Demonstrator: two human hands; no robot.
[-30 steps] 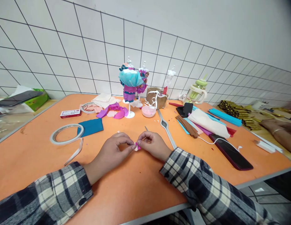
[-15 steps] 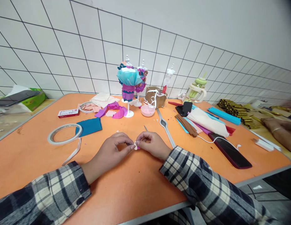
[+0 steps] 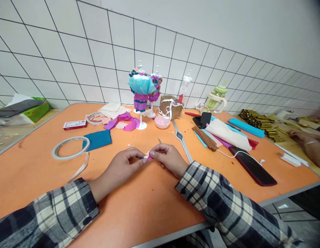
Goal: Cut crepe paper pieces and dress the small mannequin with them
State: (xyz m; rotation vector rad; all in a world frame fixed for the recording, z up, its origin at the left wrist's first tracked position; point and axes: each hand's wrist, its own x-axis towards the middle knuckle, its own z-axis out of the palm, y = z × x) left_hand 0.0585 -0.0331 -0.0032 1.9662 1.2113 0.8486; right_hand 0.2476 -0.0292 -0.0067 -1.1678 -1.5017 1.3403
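My left hand [image 3: 125, 165] and my right hand [image 3: 169, 157] meet over the middle of the orange table [image 3: 139, 210]. Between their fingertips is a small white and magenta piece of crepe paper [image 3: 149, 157]; both hands pinch it, closed. A thin pointed tool tip [image 3: 160, 141] shows just beyond my right hand, the rest of it hidden. To the left lie a roll of double-sided tape [image 3: 55, 151] with a loose strip and a folded blue crepe sheet [image 3: 102, 139]. Behind stands a mini dress form [image 3: 140, 90] dressed in turquoise and purple paper.
At the back are a pink bowl [image 3: 162, 122], a brown box [image 3: 177, 111] and a bottle [image 3: 216, 100]. On the right lie crepe strips [image 3: 228, 132] and a phone [image 3: 254, 168] with a white cable. Another person's arm [image 3: 311, 146] rests beyond the right edge.
The fingertips have drawn slightly apart, and more of the white and magenta piece shows between them. My right hand has tilted a little; the things on the table stay put.
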